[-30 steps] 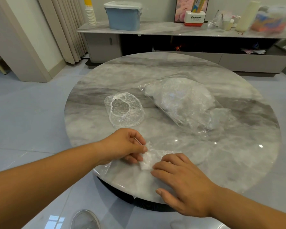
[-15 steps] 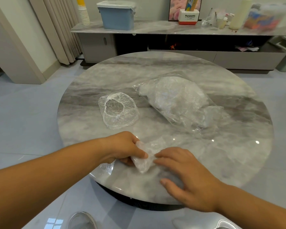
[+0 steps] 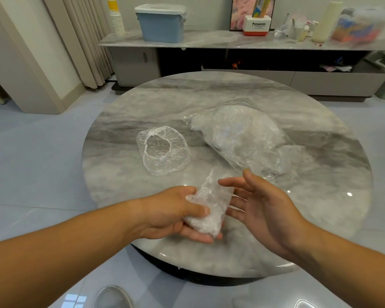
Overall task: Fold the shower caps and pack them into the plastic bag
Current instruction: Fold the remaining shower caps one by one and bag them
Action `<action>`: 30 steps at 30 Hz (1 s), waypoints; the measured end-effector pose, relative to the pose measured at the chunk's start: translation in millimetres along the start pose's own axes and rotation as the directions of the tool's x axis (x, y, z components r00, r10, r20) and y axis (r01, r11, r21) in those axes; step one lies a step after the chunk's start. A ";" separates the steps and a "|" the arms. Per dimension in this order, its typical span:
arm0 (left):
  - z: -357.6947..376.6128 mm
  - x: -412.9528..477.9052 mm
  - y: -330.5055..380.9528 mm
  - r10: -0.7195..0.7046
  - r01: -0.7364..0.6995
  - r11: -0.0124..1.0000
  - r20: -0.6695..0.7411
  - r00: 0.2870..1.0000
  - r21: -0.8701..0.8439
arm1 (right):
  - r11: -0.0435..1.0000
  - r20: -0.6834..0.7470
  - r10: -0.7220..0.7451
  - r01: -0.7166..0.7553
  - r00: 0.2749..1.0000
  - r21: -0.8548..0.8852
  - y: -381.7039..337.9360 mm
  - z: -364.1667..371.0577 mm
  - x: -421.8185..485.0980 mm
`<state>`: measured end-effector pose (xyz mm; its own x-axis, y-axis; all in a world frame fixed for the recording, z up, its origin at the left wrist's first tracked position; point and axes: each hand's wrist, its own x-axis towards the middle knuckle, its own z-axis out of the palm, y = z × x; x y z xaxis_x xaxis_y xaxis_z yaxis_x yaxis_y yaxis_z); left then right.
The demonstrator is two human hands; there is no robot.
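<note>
The left hand (image 3: pixel 173 214) gripped a folded cap (image 3: pixel 209 207) above the near edge of the table (image 3: pixel 320 218), thumb curled over it and fingers cupped beneath. The right hand (image 3: pixel 260 210) was just beside the cap on its right. Its palm was turned toward the cap and its fingers were straight and spread wide, holding nothing. Whether its fingertips touched the cap could not be told. An open cap (image 3: pixel 162 152) lay left of the table's middle, elastic rim facing up. The bag (image 3: pixel 242 136) lay near it, right of the middle, bulging with crumpled clear film. Beyond the far edge, a blue box (image 3: pixel 161 25) stood on a sideboard (image 3: pixel 209 40).
</note>
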<state>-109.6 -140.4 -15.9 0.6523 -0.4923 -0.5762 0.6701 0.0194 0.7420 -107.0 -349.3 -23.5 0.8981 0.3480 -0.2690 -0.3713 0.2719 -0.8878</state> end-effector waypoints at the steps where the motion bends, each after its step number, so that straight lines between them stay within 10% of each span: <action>1: 0.5 0.1 -0.7 -0.019 0.019 1.000 0.000 1.000 -0.010 | 0.999 0.009 -0.030 0.030 1.000 -0.036 -0.8 -0.1 -0.4; 5: 1.4 4.8 -5.6 -0.080 0.078 0.996 -0.030 0.996 -0.046 | 0.864 0.108 -0.234 0.257 0.966 -0.434 3.1 -1.0 -6.6; 9: -0.8 6.6 -2.6 -0.117 0.125 0.968 0.051 0.992 -0.215 | 0.508 0.290 -0.289 0.403 0.912 -0.761 10.0 -6.1 -14.3; 14: -9.3 4.7 4.1 -0.076 0.161 0.913 0.231 0.970 -0.375 | 0.235 0.431 -0.181 0.465 0.884 -0.854 10.2 -16.3 -20.5; 19: 0.0 7.7 2.7 -0.061 0.072 0.968 0.052 0.997 -0.240 | 0.008 0.558 -0.127 0.563 0.820 -0.826 10.9 -15.7 -18.8; 22: 4.6 10.8 5.7 0.013 -0.024 0.976 -0.053 0.999 -0.215 | 0.076 0.557 -0.203 0.580 0.805 -0.811 11.7 -17.5 -20.1; 27: 7.5 19.8 22.1 0.197 -0.275 0.931 -0.303 0.932 -0.240 | 0.676 0.114 -0.259 0.265 0.959 -0.687 -3.7 -10.4 -21.5; 30: 18.3 23.7 30.7 0.322 -0.372 0.926 -0.366 0.873 -0.073 | 0.841 0.048 -0.187 0.186 0.981 -0.508 -17.0 -10.3 -20.0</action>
<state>-80.0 -167.4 -0.5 0.9150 -0.1053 -0.3895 0.4034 0.2641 0.8761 -116.2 -370.0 -6.8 0.9392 0.3340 -0.0795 -0.0256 -0.1628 -0.9863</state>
